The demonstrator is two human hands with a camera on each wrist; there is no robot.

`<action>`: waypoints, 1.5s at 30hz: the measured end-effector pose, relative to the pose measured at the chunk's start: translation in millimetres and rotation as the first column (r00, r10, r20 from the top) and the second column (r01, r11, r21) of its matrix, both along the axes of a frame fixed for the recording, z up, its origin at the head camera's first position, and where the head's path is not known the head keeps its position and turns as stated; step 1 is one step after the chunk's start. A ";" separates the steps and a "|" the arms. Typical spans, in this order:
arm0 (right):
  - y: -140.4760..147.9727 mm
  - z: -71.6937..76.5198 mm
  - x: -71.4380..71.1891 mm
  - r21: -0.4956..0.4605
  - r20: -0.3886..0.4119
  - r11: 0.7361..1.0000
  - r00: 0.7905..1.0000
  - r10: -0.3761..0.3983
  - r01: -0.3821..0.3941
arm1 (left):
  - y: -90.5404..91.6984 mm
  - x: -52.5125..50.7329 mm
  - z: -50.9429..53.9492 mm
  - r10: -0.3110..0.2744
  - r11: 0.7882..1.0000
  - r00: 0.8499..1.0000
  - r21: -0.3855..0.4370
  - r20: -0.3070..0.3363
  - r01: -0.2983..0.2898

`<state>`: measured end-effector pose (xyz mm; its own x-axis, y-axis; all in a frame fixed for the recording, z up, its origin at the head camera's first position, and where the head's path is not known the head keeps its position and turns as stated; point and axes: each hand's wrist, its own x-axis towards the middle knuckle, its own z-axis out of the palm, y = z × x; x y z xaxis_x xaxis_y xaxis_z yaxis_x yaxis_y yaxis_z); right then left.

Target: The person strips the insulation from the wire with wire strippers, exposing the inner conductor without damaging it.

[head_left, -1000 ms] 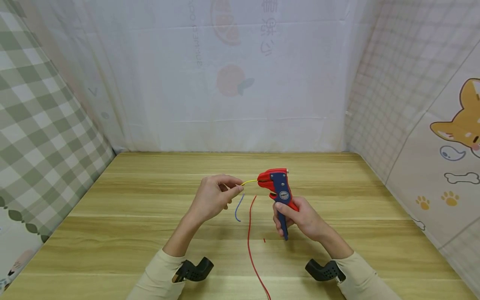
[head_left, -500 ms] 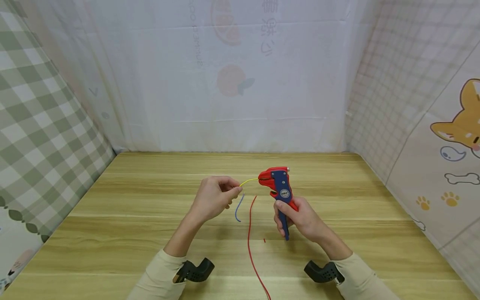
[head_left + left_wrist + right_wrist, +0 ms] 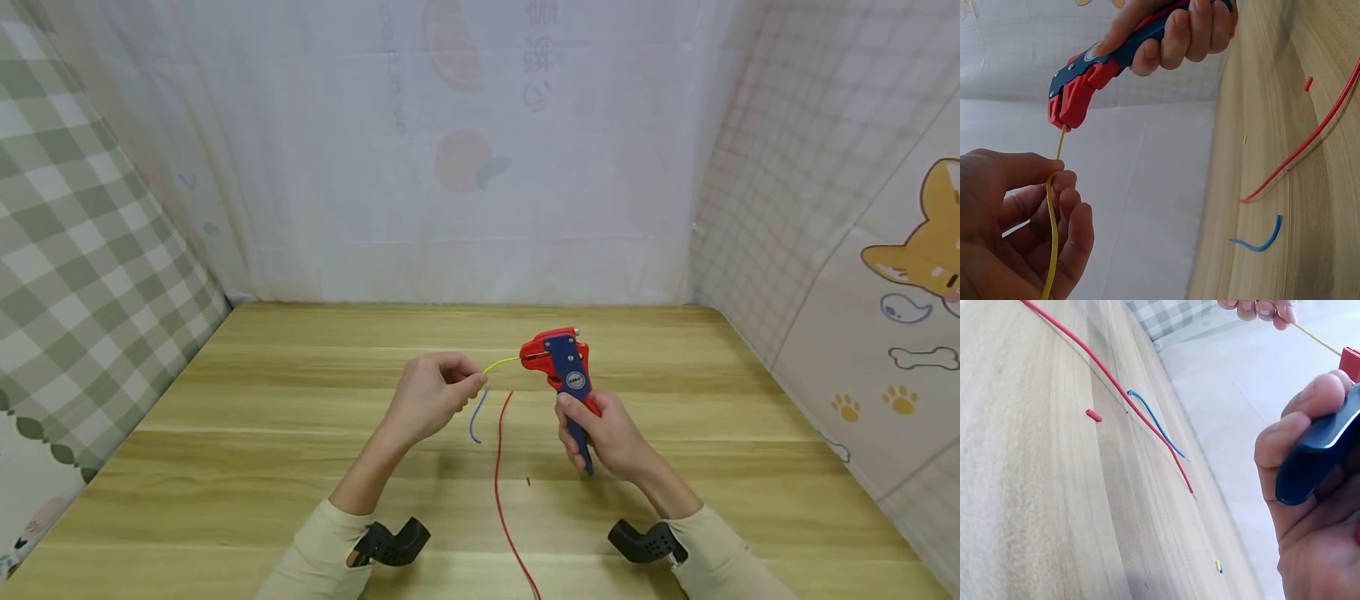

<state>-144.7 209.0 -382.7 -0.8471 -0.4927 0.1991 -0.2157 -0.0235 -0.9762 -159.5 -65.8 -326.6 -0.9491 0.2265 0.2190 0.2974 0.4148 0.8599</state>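
Note:
My left hand (image 3: 435, 396) pinches a thin yellow wire (image 3: 501, 363) between thumb and index finger. In the left wrist view the rest of the yellow wire (image 3: 1053, 250) hangs down past the palm. My right hand (image 3: 606, 433) grips a red and dark blue wire stripper (image 3: 558, 358) by its handles, nose toward the left hand. One end of the yellow wire enters the stripper's nose, which hides its tip. Both hands are above the table. A short blue wire (image 3: 473, 421) and a long red wire (image 3: 498, 483) lie beneath them.
A small red piece (image 3: 528, 481) lies on the wooden table (image 3: 262, 467), right of the red wire. A tiny yellow piece (image 3: 1218, 566) shows on the tabletop in the right wrist view. Cloth walls (image 3: 337, 208) stand behind and at both sides.
The wire stripper has shifted slightly right and away, and its handles tilt more. The gap at its nose has narrowed. The left hand has barely moved and still pinches the yellow wire.

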 end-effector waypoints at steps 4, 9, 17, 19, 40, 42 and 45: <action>-0.3 1.9 0.1 -0.017 0.016 1.000 1.000 0.021 -0.020 | -1.1 0.8 1.5 0.012 1.000 1.000 -0.014 -0.014 -0.012; -0.1 1.7 0.6 -0.021 0.025 0.999 0.999 0.031 -0.030 | -1.5 -0.1 1.2 0.023 0.999 0.999 -0.043 -0.037 -0.025; -0.5 0.6 0.0 -0.018 0.021 0.999 0.999 0.044 -0.044 | -3.2 -2.4 2.2 0.030 0.999 0.999 -0.040 -0.024 -0.031; -0.8 0.6 -0.3 -0.027 0.022 0.999 0.999 0.043 -0.042 | -4.3 -3.5 1.5 0.029 0.999 0.999 -0.036 -0.023 -0.030; 2.0 -4.3 -6.6 -0.176 0.039 0.984 0.999 -0.002 0.009 | -24.0 -26.6 -29.3 0.041 0.997 0.958 0.045 0.283 -0.056; 1.8 -4.7 -6.9 -0.172 0.036 0.985 0.999 -0.004 0.010 | -25.4 -30.5 -37.0 0.036 0.998 0.951 0.036 0.306 -0.049; 1.1 -5.2 -7.3 -0.166 0.032 0.986 0.999 -0.006 0.012 | -26.4 -34.7 -47.5 0.011 0.999 0.937 0.040 0.351 -0.026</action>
